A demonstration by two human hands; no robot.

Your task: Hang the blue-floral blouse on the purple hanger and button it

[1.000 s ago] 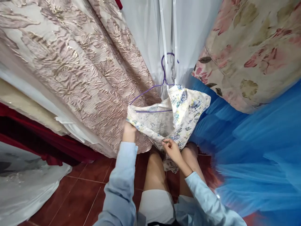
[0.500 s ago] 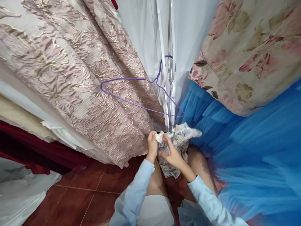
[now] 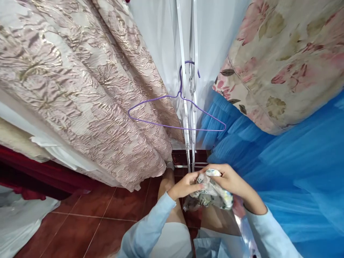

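Note:
A crumpled floral cloth [image 3: 212, 195], white with green, blue and yellow print, is bunched between both hands above my knees. My left hand [image 3: 185, 186] pinches its left side, thumb on top. At the upper right edge, my right hand [image 3: 232, 181] has its fingers curled over the fabric. The lower folds hang down between the legs and are partly blurred. Ahead of the hands, a bare purple wire hanger [image 3: 177, 126] hangs by its hook at the white linked strips [image 3: 194, 107], touching neither hand.
Pink-gold brocade fabric [image 3: 107, 107] hangs on the left, with dark red fabric [image 3: 61, 175] beyond it. To the right are a floral cream fabric [image 3: 268, 71] and blue tulle [image 3: 295, 186]. Shiny clear plastic [image 3: 245, 229] lies by my right forearm. Red tiles [image 3: 107, 204] cover the floor.
Both hands and the floral cloth have moved right and closer to me, and the cloth is more bunched. The hanger has swung to the right and now hangs more level.

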